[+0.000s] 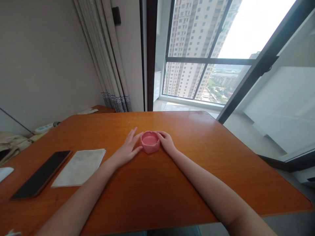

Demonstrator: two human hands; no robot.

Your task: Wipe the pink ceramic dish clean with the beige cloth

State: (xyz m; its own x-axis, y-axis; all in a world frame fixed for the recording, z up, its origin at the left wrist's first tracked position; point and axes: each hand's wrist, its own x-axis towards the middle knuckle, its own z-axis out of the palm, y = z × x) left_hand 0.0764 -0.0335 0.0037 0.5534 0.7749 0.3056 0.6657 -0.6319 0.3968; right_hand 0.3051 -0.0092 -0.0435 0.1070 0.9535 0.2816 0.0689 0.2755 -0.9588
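Observation:
A small pink ashtray (150,141) stands on the orange wooden table (192,170), near its middle. My left hand (128,148) lies flat on the table with fingers spread, touching the ashtray's left side. My right hand (166,141) cups the ashtray's right side, fingers curled against its rim. Both forearms reach in from the near edge.
A folded white cloth (80,166) and a dark phone (41,178) lie at the left of the table. A remote (45,127) and clutter sit at the far left edge. Grey curtains (108,55) and a large window (209,52) stand behind the table.

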